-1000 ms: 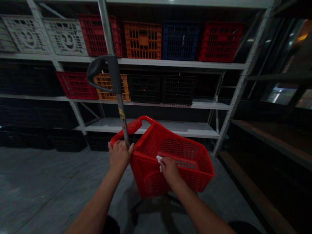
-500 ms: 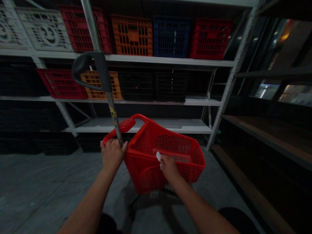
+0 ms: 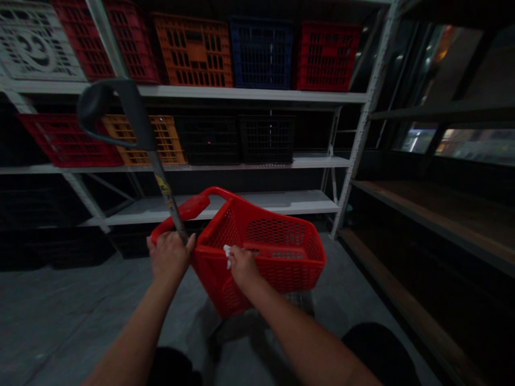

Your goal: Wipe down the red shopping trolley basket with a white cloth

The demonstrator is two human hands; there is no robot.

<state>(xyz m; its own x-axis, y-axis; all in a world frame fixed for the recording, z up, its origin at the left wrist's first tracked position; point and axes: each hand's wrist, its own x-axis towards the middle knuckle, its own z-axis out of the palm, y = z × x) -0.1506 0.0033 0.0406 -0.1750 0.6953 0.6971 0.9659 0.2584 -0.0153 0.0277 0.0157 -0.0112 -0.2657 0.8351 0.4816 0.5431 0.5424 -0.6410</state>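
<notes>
A red plastic shopping cart with perforated basket walls stands in front of me, its handle to the left. My left hand is closed over the near end of the cart's red handle. Beside my left thumb rises a metal pole with a dark grey loop grip; whether the hand also holds the pole I cannot tell. My right hand pinches a crumpled white wipe against the near rim of the basket.
White metal shelving behind the cart carries an orange crate, a blue crate, a red crate and several others. Brown shelves stand along the right. The floor is grey concrete.
My right hand has slid left along the basket's near rim with the white wipe. My left hand stays at the handle. The whole view has shifted, so shelves and cart appear further left.
</notes>
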